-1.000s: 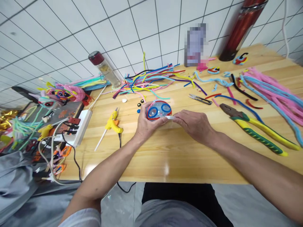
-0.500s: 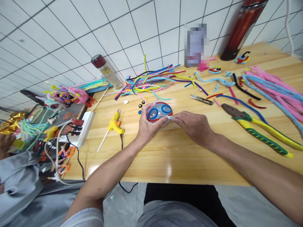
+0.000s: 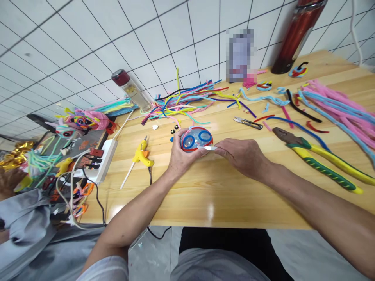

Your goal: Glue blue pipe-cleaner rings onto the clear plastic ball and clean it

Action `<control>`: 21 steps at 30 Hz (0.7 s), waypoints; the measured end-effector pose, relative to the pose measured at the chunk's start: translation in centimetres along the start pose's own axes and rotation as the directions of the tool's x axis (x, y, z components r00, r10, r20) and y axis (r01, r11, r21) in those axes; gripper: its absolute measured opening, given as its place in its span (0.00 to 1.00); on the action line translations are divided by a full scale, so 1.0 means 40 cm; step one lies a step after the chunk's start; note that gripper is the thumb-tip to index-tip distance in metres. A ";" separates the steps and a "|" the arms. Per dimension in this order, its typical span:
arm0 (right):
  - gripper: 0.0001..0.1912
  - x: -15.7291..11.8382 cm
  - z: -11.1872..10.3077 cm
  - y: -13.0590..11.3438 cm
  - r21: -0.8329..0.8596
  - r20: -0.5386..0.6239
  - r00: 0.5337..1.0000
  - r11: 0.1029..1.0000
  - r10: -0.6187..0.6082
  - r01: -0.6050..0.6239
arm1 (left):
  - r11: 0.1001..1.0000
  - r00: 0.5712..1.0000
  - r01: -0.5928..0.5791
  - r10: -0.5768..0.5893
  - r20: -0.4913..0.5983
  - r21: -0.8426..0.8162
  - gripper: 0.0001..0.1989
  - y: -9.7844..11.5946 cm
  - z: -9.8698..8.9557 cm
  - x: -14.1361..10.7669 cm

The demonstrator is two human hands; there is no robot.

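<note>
My left hand is closed around the edge of a clear, rounded plastic piece that has a red rim and two blue rings on its face. Between the fingers of my right hand is a slim white tool whose exact kind I cannot make out. Its thin end points left and lies across the lower edge of the plastic piece, close to my left thumb. Just beyond my left fingers are small black rings and a small blue piece.
A yellow glue gun lies left of my hands. To the right are thread snips and large pliers. Pipe cleaners, a glass bottle and a red flask stand behind. A co-worker's sleeve shows beside a power strip.
The white tool has turned slightly, so its broad side shows more, and its end sits lower on the plastic piece. Both hands remain in nearly the same place.
</note>
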State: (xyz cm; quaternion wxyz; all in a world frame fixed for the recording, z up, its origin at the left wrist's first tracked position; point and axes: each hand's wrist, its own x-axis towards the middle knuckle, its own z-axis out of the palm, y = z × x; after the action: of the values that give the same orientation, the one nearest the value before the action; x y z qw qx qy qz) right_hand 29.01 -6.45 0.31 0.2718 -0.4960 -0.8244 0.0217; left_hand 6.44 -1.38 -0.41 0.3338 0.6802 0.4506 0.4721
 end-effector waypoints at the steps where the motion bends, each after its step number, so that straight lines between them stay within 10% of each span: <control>1: 0.29 0.001 0.000 0.000 -0.001 -0.003 1.000 1.000 0.004 -0.004 | 1.000 1.000 -0.004 0.004 -0.002 0.012 0.43 0.001 0.000 0.000; 21: 0.25 -0.014 0.027 -0.043 0.015 -0.113 0.988 0.994 0.108 -0.107 | 0.999 0.999 0.046 -0.046 -0.018 -0.006 0.38 0.019 0.002 -0.008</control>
State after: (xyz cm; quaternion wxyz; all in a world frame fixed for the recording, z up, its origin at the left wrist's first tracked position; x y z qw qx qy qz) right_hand 27.33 -7.53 -0.34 0.3191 -0.5389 -0.7795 0.0118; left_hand 6.68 -1.96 0.11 0.3423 0.6644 0.4677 0.4718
